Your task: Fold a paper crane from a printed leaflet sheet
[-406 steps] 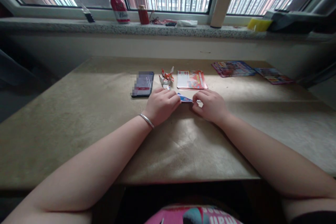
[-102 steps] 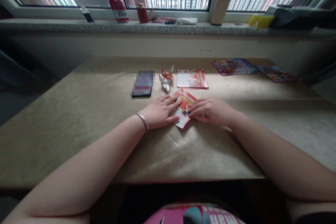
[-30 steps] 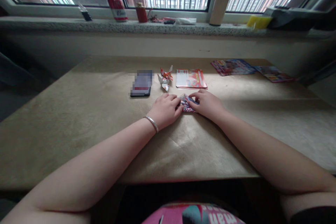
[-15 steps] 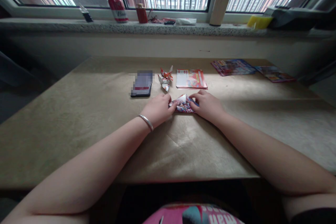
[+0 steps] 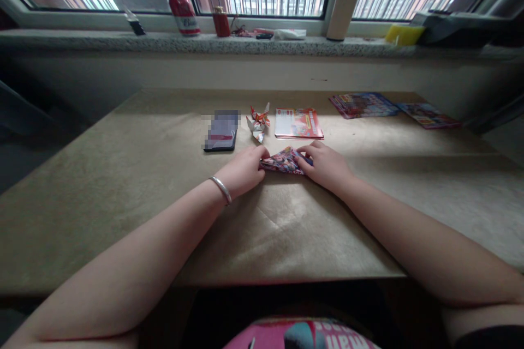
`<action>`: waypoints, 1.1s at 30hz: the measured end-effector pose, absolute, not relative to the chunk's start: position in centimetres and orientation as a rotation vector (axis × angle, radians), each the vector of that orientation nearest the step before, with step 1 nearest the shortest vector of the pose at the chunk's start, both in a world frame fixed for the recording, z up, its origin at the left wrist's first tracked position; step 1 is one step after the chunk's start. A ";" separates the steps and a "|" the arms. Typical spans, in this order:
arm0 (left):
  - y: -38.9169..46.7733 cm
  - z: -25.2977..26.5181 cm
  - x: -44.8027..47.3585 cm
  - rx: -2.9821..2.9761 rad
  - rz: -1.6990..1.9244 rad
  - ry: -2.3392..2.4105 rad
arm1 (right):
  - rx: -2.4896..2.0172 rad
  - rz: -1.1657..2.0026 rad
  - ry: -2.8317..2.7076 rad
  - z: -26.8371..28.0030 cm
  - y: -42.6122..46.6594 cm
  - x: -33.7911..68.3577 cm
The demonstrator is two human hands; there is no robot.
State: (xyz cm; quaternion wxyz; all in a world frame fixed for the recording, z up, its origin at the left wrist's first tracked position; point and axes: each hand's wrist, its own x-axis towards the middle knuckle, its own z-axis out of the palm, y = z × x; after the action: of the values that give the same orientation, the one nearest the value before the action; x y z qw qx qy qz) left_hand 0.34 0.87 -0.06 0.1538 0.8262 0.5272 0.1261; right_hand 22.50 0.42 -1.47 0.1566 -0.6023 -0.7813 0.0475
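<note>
Folded paper (image 5: pixel 282 161) lies on the bench (image 5: pixel 123 196) between the two hands, straight ahead of the person. It is a low, wide shape, rising to a blunt peak near its middle and narrowing toward the left into a point. Its visible face is closely printed in red, white, blue and purple, too small and busy to make out any picture. The long near edge runs almost straight from side to side, and the right end is partly hidden by the hand there.

The left hand (image 5: pixel 243 172) has its fingers (image 5: pixel 262 151) curled and nearly closed, pinching the paper's left tip between them and the thumb. A silver bracelet (image 5: pixel 221 190) circles that wrist. The right hand (image 5: pixel 329 164) grips the other end: its index finger bends over the upper edge while the thumb presses on the printed face, with only a small gap between the two, filled by paper. How the remaining fingers of this hand sit beneath is hidden.

Just beyond the left hand stands a paper figure (image 5: pixel 258 123) with upturned points, orange-red and white. A dark phone (image 5: pixel 222 132) lies to its left, and a stack of red-and-white sheets (image 5: pixel 298 123) lies flat to its right.
</note>
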 end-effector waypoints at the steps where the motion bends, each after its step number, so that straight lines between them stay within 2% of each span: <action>1: 0.8 0.0 0.4 2.369 0.405 1.512 | -1.729 0.153 -2.227 -1.4 0.4 22.5; 5: 0.7 -0.1 0.6 2.269 0.528 1.494 | -1.739 0.204 -2.205 -1.4 0.5 22.7; 10: 1.6 -0.8 0.7 1.742 0.725 1.330 | -1.710 0.204 -2.208 -1.6 0.6 22.8; 16: 2.2 -1.1 0.8 1.394 0.732 1.222 | -1.670 0.144 -2.217 -1.8 1.0 22.7; 24: 1.3 -0.7 1.7 1.439 0.729 1.211 | -1.610 0.218 -2.134 -1.8 1.3 22.8; 33: 1.0 -0.8 1.9 1.826 0.812 1.239 | -1.386 0.636 -1.900 -2.0 0.9 22.5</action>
State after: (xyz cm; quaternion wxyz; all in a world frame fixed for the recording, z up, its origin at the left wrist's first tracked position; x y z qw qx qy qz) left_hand 1.87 1.03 -0.81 0.3849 0.7168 0.4864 0.3186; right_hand 22.48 0.89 -2.01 0.3453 -0.5339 -0.7320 0.2448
